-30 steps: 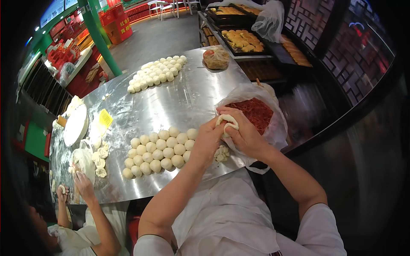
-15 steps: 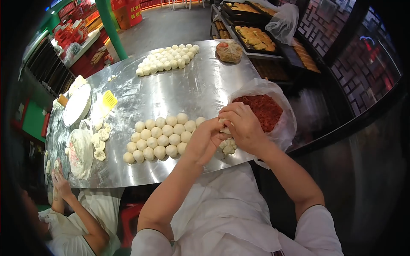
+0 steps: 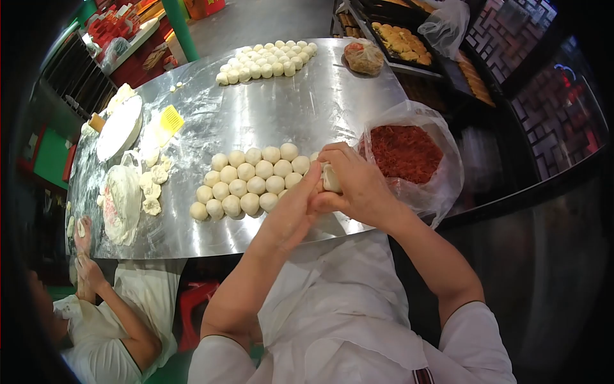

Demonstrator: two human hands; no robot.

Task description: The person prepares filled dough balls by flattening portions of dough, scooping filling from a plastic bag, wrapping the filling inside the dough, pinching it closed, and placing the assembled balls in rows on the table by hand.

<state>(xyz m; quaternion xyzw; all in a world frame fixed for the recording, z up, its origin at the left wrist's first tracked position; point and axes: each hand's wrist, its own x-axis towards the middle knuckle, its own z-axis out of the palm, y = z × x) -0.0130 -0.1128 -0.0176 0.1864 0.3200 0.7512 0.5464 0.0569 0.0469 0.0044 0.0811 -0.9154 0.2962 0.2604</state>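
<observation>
The right hand (image 3: 359, 189) is gripping dough (image 3: 330, 178) against the left hand (image 3: 293, 206), whose fingers' hold I cannot tell. The ring shape is no longer showing, so shaping is apparently advancing.

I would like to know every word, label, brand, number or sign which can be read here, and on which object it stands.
No text is readable.
Red box with yellow marks, top edge: cut off, too small.
Crumpled translucent plastic bag with reddish marks: too blurred to tell if printed.
Round cream-white dough balls and open clear plastic bag holding red filling: no text visible.
</observation>
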